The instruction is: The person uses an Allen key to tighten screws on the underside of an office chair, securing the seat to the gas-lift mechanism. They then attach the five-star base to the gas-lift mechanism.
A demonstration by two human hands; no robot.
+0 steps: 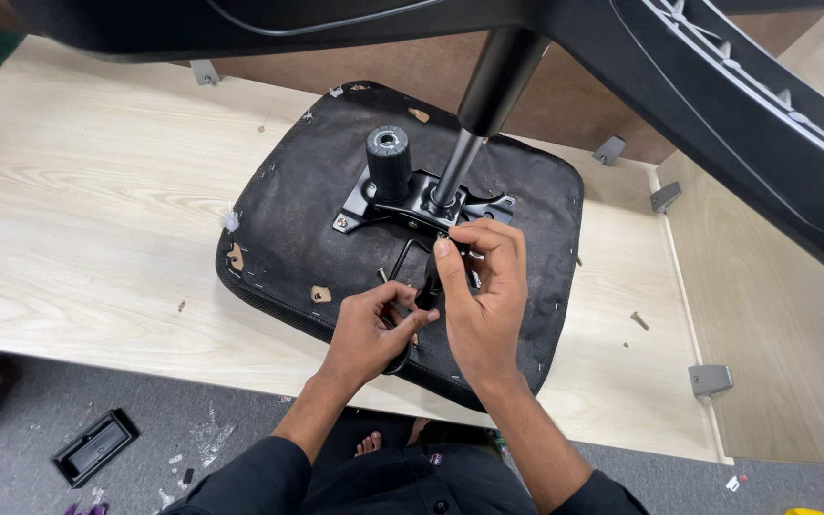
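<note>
An upturned black chair seat (288,219) lies on a pale wooden table (97,210). A black metal mechanism plate (402,202) with a round knob (388,157) and a gas-lift column (474,124) is fixed at its middle. My left hand (369,329) pinches a black lever handle (428,286) near the seat's front edge. My right hand (484,286) has its fingers closed on the plate's front edge, thumb pressing a small part there. What the fingertips hold is hidden.
A black chair base (736,95) looms overhead at upper right. A loose screw (640,320) lies on the table to the right. Grey brackets (710,379) sit along a wooden side panel. A black plastic part (94,445) lies on the grey floor.
</note>
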